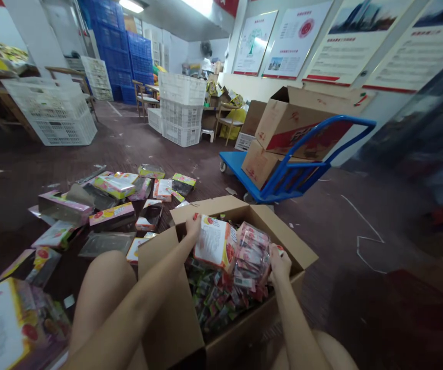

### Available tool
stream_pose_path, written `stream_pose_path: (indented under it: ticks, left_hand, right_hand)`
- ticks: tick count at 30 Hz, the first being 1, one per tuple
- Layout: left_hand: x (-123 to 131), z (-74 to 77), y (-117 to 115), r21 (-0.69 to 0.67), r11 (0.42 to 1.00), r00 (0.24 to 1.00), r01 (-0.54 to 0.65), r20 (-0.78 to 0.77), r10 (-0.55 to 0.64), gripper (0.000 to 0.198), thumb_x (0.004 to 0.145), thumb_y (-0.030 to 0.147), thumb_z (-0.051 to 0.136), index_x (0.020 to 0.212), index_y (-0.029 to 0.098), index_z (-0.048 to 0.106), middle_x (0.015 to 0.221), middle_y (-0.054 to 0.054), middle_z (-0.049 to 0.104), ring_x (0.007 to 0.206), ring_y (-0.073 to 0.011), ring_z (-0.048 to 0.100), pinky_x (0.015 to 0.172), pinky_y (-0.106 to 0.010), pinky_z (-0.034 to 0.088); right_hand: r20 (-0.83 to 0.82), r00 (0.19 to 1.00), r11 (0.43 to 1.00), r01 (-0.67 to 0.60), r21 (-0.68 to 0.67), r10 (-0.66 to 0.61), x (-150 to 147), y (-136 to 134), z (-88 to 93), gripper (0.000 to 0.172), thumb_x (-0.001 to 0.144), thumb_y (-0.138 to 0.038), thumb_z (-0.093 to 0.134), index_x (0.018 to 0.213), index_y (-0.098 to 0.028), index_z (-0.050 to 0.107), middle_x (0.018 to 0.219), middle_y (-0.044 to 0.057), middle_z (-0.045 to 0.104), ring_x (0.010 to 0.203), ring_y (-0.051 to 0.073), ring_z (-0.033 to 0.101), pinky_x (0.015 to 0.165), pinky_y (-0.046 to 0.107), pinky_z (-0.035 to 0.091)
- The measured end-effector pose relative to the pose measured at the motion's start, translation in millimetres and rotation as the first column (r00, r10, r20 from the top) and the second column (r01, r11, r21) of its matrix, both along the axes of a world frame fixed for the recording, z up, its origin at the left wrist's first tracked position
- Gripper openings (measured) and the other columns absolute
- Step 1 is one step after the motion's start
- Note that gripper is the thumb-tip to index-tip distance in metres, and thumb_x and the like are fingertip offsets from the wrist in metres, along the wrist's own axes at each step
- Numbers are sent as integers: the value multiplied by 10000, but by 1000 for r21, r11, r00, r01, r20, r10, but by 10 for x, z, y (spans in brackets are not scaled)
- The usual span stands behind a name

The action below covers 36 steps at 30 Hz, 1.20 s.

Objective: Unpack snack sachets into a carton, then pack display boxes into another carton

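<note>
Head view: a printed packet box (214,241) is held over the open cardboard carton (167,313), with a clump of red sachets (250,254) spilling from its right end. The left hand (193,224) has its fingers closed on the box's far left corner; the right hand (279,263) seems to clasp the sachets, though its fingers are partly hidden. More sachets fill the carton. Emptied boxes (113,213) litter the floor (32,169) to the left. Far right stands a blue trolley (283,174) carrying cartons.
</note>
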<state>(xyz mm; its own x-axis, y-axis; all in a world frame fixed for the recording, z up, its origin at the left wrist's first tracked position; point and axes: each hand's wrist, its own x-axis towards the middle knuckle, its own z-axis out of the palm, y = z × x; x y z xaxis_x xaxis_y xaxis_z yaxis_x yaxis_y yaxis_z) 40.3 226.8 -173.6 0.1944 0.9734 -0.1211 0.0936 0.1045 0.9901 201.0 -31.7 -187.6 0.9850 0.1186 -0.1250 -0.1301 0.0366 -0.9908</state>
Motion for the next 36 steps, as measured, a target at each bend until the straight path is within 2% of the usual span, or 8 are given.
stream_pose_path:
  ticks: [3,5,7,12,16,25,31,36]
  left_hand:
    - [-13,189,87,36,994,991,101,90,-104,282,789,418,624,684,172,532,648,6,557,609,-135,525,571,-234,403]
    - [-60,314,157,76,984,976,158,142,-168,360,758,521,646,743,173,555,675,-2,586,603,-138,538,567,-241,421]
    - [-134,388,219,125,978,967,167,170,-187,440,718,598,665,779,174,564,690,0,592,604,-131,531,567,-238,423]
    - [-367,301,254,232,972,981,45,173,-87,479,678,623,696,731,171,545,663,23,522,608,-106,454,566,-217,371]
    - [-501,228,194,277,959,982,-53,189,0,465,735,632,634,749,176,542,686,14,521,650,-123,462,600,-227,381]
    - [-633,438,67,467,878,986,-105,161,33,465,825,631,559,692,190,494,633,20,494,610,-124,430,591,-234,368]
    - [-651,570,55,446,886,973,-130,228,28,507,793,692,568,727,191,522,664,8,511,635,-143,467,622,-253,392]
    - [-710,690,119,466,873,964,-142,266,15,500,814,683,566,759,187,538,703,-12,554,649,-150,491,626,-258,416]
  right_hand:
    - [-111,993,997,-17,82,26,1,91,-37,615,445,-666,778,735,-193,514,566,-73,495,540,99,437,518,242,401]
    - [-48,998,996,-27,90,31,-23,99,7,585,527,-698,736,706,-211,465,532,-88,433,508,87,384,497,233,355]
    - [108,994,999,-27,23,24,-60,91,97,542,655,-718,646,682,-217,442,525,-79,408,504,92,361,504,240,329]
    - [506,848,963,-17,-268,156,-236,129,349,499,862,-650,480,879,-165,596,755,52,632,690,178,538,668,291,394]
    - [638,759,945,96,-313,134,-342,200,399,471,916,-618,409,808,-181,549,647,24,547,593,166,475,620,286,339]
    - [683,722,936,160,-313,105,-359,387,391,486,920,-622,343,807,-185,523,645,56,533,606,205,501,615,307,348]
    - [692,717,929,193,-316,86,-225,548,600,561,900,-658,288,887,-161,549,678,103,566,644,248,546,617,330,356]
    - [696,718,938,255,-234,-21,-269,565,796,520,885,-668,309,864,-187,504,668,91,540,643,247,529,601,330,336]
